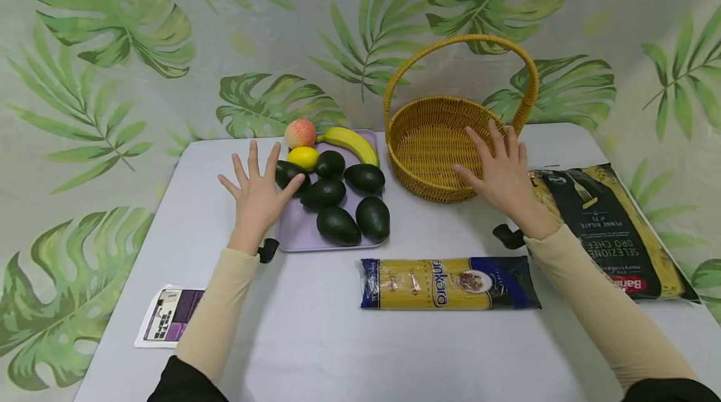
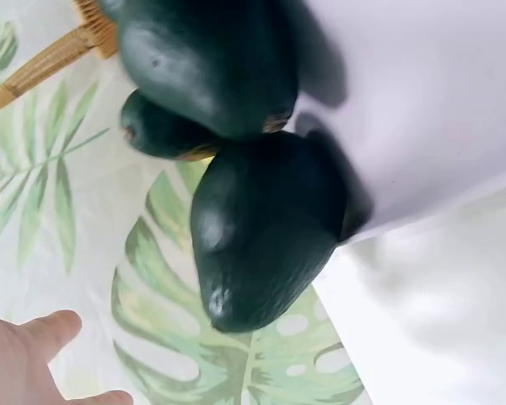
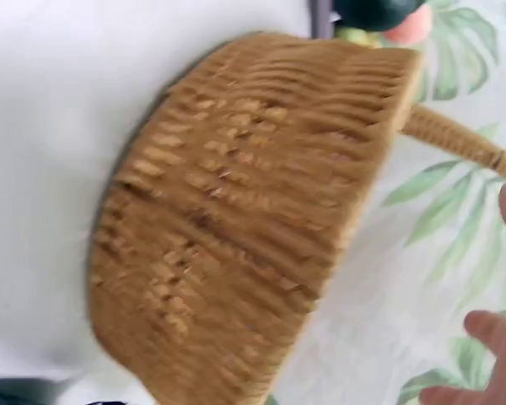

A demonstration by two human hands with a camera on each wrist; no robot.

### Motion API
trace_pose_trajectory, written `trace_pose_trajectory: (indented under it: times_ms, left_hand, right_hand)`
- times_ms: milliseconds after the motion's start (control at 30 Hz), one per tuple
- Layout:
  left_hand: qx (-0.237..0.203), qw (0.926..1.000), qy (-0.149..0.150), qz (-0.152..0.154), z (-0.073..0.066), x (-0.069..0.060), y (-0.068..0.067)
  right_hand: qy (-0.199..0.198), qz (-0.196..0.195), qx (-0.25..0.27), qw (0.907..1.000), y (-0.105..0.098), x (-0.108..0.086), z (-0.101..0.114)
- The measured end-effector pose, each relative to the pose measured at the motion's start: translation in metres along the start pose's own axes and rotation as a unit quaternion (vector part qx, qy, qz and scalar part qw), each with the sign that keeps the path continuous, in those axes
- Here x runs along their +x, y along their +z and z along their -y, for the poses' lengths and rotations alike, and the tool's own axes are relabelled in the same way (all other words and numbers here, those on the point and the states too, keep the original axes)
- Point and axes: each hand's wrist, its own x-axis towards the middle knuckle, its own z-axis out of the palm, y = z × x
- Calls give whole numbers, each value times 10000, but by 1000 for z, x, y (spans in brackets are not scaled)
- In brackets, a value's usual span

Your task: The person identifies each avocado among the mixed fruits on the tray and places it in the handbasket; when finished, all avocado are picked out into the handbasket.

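Note:
My left hand (image 1: 258, 195), fingers spread, hovers at the left edge of a lilac tray (image 1: 293, 226) and holds nothing. Several dark green avocados (image 1: 338, 226) lie on the tray, with a lemon (image 1: 303, 158), a peach (image 1: 300, 133) and a banana (image 1: 352, 142) behind them. In the left wrist view one avocado (image 2: 266, 232) appears close up, apart from the fingers. Over the front right of a wicker basket (image 1: 417, 176) my right hand (image 1: 504, 173) is spread, also holding nothing. The right wrist view shows the basket's woven side (image 3: 236, 219); the fingers look apart from it.
A long yellow and blue pasta pack (image 1: 439, 283) lies at the front middle. To the right, partly behind my right forearm, is a large black and yellow penne bag (image 1: 614, 226). A white and purple packet (image 1: 169, 317) lies near my left forearm. The basket's tall handle (image 1: 462, 39) arches upward.

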Motion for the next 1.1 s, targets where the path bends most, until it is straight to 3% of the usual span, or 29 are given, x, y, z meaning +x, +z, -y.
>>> trace_pose_trajectory:
  times_ms: [67, 200, 333, 433, 500, 567, 667, 733, 867, 933, 1100]
  left_hand:
    - [-232, 9997, -1, -59, 3, -3, -4]
    - [-1046, 9942, 106, -237, 10, -12, -7]
    - [-2244, 9741, 174, -211, 21, -21, 1]
    - [-3007, 9536, 148, -34, 30, -29, 11]
    - [-3337, 9425, 135, 128, 34, -35, 18]
    - [-3627, 9310, 76, 406, 34, -40, 20]
    - [-3839, 9185, -107, 943, 32, -46, 18]
    - [-3763, 9167, -287, 1311, 35, -48, 22]
    - [-3236, 9278, -390, 1814, 49, -47, 42]
    - [-3025, 9336, -179, 1913, 51, -47, 47]
    - [-2912, 9350, 277, 2007, 53, -46, 53]
  right_hand:
    - [-252, -72, 223, 9994, -3, 1, 5]
    - [-665, 73, 1150, 9911, -8, 3, 18]
    - [-769, 608, 2281, 9687, -9, 3, 33]
    - [-814, 1119, 3138, 9393, -6, 3, 42]
    - [-831, 1521, 3677, 9136, -2, 3, 47]
    - [-871, 1924, 4086, 8880, 2, 3, 51]
    - [-919, 2432, 4407, 8592, 9, 3, 57]
    - [-979, 2696, 4492, 8462, 13, 4, 60]
    - [-999, 3109, 4401, 8364, 20, 7, 67]
    - [-1011, 3293, 4296, 8348, 24, 8, 68]
    - [-1063, 3717, 3986, 8316, 33, 15, 72]
